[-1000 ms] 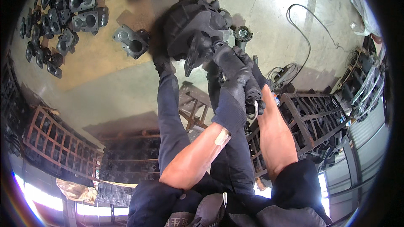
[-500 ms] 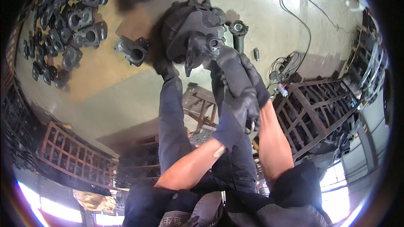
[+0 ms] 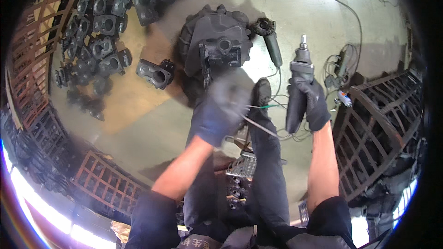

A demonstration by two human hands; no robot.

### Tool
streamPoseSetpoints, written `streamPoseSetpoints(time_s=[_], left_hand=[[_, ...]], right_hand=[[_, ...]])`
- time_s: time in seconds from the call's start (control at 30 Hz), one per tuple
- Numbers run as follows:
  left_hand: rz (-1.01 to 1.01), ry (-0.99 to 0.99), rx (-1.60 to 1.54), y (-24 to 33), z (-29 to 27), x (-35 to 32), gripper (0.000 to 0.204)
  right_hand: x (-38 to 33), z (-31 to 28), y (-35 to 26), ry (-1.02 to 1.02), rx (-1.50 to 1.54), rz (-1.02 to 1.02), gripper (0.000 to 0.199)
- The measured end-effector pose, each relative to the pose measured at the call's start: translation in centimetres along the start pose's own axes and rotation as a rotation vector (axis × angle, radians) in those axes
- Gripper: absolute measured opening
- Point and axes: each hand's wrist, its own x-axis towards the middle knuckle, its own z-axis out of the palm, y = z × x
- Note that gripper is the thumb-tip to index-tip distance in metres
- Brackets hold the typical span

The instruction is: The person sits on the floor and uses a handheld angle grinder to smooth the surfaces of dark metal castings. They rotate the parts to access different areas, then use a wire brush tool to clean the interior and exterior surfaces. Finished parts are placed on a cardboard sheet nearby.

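Note:
My right hand (image 3: 312,101), gloved in black, is wrapped around a straight die grinder (image 3: 302,67). Its metal tip points away from me, clear of the workpiece. My left hand (image 3: 220,113), also gloved, is smeared by motion just below a black metal casting (image 3: 224,54); its fingers cannot be made out. A pale cable (image 3: 260,127) runs from beside the left hand toward the grinder's rear end. The casting is mounted on a large dark round fixture (image 3: 203,25) with a knobbed rim. Whether the left hand touches the casting is hidden by blur.
An angle grinder (image 3: 271,44) lies right of the fixture. One casting (image 3: 156,74) lies alone on the left; several more (image 3: 104,24) stand in rows beyond it. A coiled cord (image 3: 334,76) lies at right beside a rusty metal rack (image 3: 378,124). Another slatted rack (image 3: 104,177) is lower left.
The die grinder has swung away from the casting to the right in my right hand. My left hand has left the grinder and moved left. The small loose cylinder is no longer visible.

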Motion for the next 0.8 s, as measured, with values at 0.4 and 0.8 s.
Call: streamPoseSetpoints(time_s=[0.4,0.8], left_hand=[[0.192,0.198,-0.209,-13.7,-1.6,12.0,0.028],[0.062,0.314,-0.476,-12.0,0.4,10.9,0.019]], right_hand=[[19.8,-11.6,19.4,0.347,-0.138,-0.155,0.031],[24.8,-7.4,23.3,0.291,-0.057,-0.434,0.025]])
